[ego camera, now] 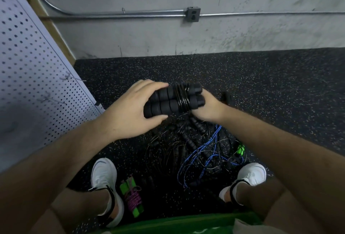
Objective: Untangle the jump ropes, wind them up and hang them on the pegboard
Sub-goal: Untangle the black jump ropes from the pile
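Speckled black rubber flooring point(270, 88) runs to a grey concrete wall point(242, 34), with a white perforated pegboard point(28, 65) along its left edge. The left hand point(130, 110) and right hand point(207, 108) both grip a black foam-handled jump rope bundle point(168, 101) above a tangled rope pile point(196, 151).

The wound black foam-handled jump rope point(174, 101) sits above the tangled rope pile point(201, 149) on the speckled rubber floor point(261, 84); the grey perforated pegboard point(37, 65) stands left, the concrete wall point(224, 34) far.

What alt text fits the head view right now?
The left hand and right hand grip two black foam handles bound with wound black cord, above a tangle of black and blue ropes on the floor. A wound purple rope lies beside the left shoe; pegboard at left.
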